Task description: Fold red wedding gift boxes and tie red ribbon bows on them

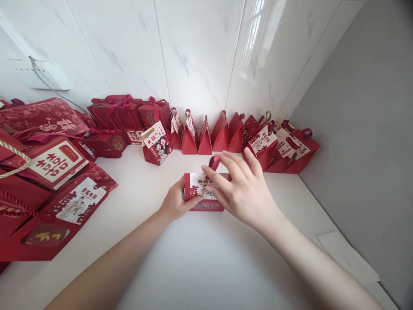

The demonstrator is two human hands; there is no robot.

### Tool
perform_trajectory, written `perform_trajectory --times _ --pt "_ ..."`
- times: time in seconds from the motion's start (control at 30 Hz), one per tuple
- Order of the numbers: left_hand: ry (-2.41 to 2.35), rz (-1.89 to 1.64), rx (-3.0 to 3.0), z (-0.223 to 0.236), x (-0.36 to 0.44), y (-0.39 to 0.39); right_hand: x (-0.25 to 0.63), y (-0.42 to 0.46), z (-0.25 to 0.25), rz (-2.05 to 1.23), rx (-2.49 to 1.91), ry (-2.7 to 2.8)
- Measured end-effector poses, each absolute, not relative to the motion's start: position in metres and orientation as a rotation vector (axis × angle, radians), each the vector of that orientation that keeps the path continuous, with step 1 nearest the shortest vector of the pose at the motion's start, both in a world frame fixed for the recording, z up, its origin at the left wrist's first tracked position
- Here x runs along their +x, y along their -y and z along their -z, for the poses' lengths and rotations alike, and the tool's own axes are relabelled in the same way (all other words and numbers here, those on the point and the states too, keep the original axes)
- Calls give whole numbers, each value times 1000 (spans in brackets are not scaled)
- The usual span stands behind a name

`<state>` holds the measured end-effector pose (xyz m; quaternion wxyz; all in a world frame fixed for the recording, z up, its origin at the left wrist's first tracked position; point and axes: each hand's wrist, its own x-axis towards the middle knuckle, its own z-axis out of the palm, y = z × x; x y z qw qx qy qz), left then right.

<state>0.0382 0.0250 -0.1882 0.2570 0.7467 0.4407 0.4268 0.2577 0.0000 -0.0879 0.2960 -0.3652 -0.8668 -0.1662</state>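
Note:
A small red gift box [197,207] with a white printed front and a clear window low down is in the middle of the white table. My left hand [176,199] grips its left side, thumb along the front. A dark red ribbon loop [214,162] stands up from its top. My right hand [247,189] is over the box's right part, fingers apart. Its index finger lies by the loop and its thumb reaches the printed front; I see nothing gripped in it. The right hand hides the box's right edge.
Along the tiled wall [193,51] stands a row of red peaked gift boxes [220,133]. One printed box [157,144] sits forward of the row. Larger red boxes and bags [58,172] crowd the left. A grey panel [364,150] bounds the right, with white paper [348,256] near it.

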Motion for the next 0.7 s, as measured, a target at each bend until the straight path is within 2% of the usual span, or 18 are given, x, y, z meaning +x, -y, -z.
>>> perform_trajectory --times 0.17,0.4,0.7 --pt "-1207 -1158 1962 191 37 -26 273 1 76 429 -1095 2169" --pt "-1171 -1162 1895 197 36 -28 301 -7 62 106 -911 2405" --pt "-1162 -1145 1875 195 37 -27 319 -16 65 87 -1032 2340"
